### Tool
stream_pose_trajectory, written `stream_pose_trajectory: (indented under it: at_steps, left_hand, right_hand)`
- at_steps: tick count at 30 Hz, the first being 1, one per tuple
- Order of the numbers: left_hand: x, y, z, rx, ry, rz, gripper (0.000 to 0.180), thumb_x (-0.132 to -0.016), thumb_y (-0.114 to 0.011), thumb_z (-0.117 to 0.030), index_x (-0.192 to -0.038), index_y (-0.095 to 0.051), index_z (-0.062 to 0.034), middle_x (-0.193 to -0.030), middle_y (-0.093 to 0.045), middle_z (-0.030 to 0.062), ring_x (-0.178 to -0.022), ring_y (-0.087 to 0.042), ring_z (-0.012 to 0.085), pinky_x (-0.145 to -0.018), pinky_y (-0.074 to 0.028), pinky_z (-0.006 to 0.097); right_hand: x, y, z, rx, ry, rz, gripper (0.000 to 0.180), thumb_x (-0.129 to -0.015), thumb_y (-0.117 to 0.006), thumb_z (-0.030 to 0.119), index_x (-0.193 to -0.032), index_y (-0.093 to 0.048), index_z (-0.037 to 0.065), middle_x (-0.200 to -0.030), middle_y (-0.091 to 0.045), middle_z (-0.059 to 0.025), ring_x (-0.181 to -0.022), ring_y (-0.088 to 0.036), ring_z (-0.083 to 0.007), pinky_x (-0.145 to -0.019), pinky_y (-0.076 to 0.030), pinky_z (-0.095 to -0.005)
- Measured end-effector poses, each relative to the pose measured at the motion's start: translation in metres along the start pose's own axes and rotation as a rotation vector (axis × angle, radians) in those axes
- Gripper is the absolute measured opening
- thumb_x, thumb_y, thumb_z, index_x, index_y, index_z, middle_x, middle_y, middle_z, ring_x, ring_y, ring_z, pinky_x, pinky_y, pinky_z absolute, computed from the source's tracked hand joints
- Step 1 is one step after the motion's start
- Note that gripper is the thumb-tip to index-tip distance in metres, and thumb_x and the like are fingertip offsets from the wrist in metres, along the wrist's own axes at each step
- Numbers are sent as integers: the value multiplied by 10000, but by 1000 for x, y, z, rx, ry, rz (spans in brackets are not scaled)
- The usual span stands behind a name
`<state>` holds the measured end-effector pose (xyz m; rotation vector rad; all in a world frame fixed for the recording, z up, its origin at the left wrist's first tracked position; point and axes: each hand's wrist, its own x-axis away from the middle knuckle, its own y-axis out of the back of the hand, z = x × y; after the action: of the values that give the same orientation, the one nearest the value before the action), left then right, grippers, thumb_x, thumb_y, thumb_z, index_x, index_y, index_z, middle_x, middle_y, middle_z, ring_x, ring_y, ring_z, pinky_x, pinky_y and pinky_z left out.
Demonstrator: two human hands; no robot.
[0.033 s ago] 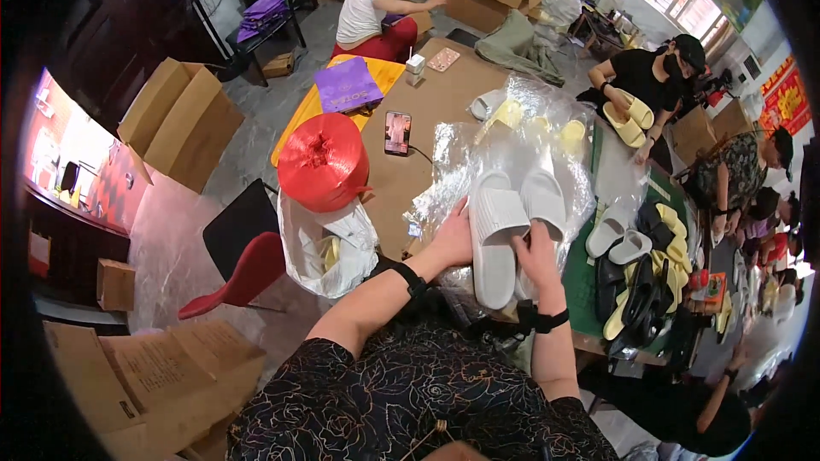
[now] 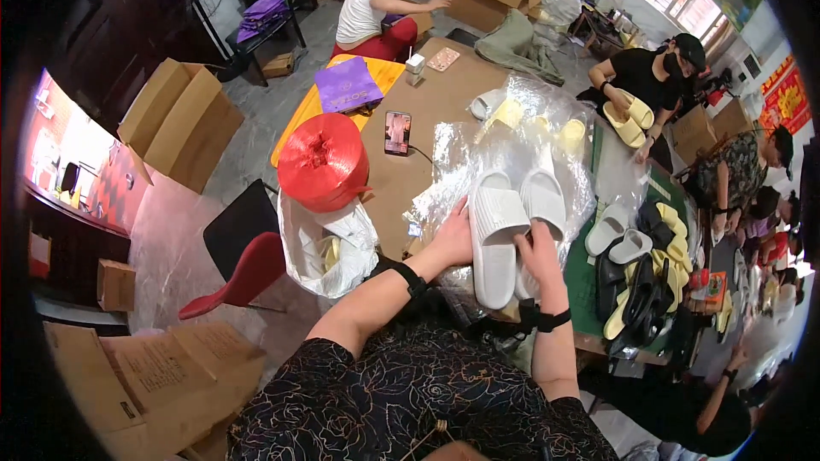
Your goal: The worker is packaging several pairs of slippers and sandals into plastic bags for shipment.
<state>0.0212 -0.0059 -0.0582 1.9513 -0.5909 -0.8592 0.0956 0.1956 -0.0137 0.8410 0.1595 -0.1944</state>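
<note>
At the near edge of the desk (image 2: 427, 107) the left hand (image 2: 453, 239) and right hand (image 2: 540, 258) hold a pair of white slippers (image 2: 511, 222) side by side — the left hand's fingers wrapped on the outer edge of the left slipper, the right hand's fingers closed on the heel of the other. The pair lies on crinkled clear plastic bags (image 2: 512, 141), seemingly not yet bagged. More slippers (image 2: 636, 277) — white, yellow, black — are heaped at the desk's right edge; much appears left.
</note>
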Motion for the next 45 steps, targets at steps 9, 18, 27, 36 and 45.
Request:
stream_pose_trajectory:
  at_steps: [9, 18, 27, 36, 45]
  left_hand:
    - [-4, 8, -2, 2, 35, 193, 605, -846, -528, -414, -1349, -514, -78, -1399, -479, 175, -1366, -326, 370, -1178, -130, 494]
    - [-6, 37, -9, -47, 18, 265, 1023, -667, -638, -734, -1463, -356, -156, -1568, -159, 202, -1456, -112, 376, -1179, -96, 506]
    - [20, 27, -20, -6, -265, 355, 916, -729, -564, -764, -1465, -378, -251, -1576, -201, 130, -1450, -150, 381, -1159, -116, 553]
    - [-12, 9, -17, 146, -106, 308, 443, -1001, -390, -395, -1422, -454, -273, -1555, -272, 110, -1442, -182, 373, -1160, -92, 543]
    - [-23, -7, -11, 385, 36, 240, 310, -966, -462, -325, -1102, -727, -243, -1477, -423, 105, -1419, -256, 370, -1156, -96, 549]
  right_hand:
    - [-15, -12, -4, 285, -205, -62, 381, -832, -659, 331, -775, -551, -30, -724, -613, -225, -720, -607, -416, -650, -470, -489]
    - [29, 24, -50, 250, -446, -312, 365, -880, -599, 319, -797, -544, -32, -749, -618, -256, -745, -602, -451, -664, -458, -512]
    - [143, 79, -50, -105, -571, -532, 281, -926, -628, 181, -832, -514, -58, -672, -481, -27, -613, -385, -84, -546, -337, -266]
    - [169, 95, 3, -154, -417, -512, 306, -915, -613, 119, -1163, -566, -55, -844, -635, -83, -693, -548, -119, -634, -447, -274]
    - [163, 67, 40, 140, -423, -172, 256, -799, -705, 248, -821, -610, 12, -680, -628, -133, -627, -620, -323, -576, -479, -411]
